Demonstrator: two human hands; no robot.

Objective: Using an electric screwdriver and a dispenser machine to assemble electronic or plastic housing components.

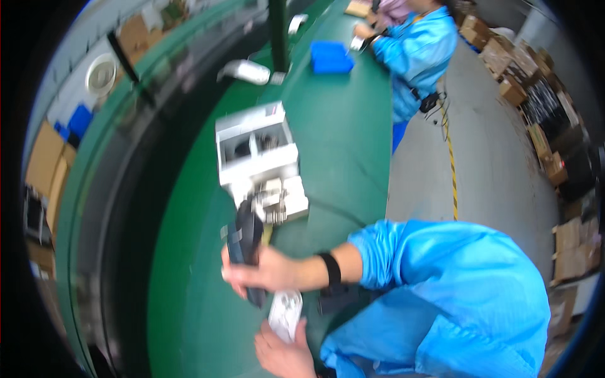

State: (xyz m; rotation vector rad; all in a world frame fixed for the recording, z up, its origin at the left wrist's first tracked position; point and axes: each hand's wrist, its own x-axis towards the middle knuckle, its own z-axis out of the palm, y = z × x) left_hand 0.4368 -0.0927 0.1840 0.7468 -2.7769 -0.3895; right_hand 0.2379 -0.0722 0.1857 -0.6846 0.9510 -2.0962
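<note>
My right hand [271, 269], with a black band on its wrist, is wrapped round a long black handheld tool [244, 236]. The tool is smeared by motion, so its exact kind does not show. Its lower end hangs near a white oblong housing [285, 315] with rounded ends. Below, my left hand [285, 354] grips that housing by its near end, fingers on one side and thumb on the other. Beyond the tool stands an open white box [257, 170] with a divider and dark parts inside. White and metallic small parts [277, 200] lie against its near side.
Green work surface [208, 296] runs away from me beside a dark curved conveyor [135, 208]. Farther along are a blue bin [331, 58], a white object [247, 72] and a green post [278, 38]. A co-worker in blue [416, 47] stands at the far right; cartons [542, 151] line the floor.
</note>
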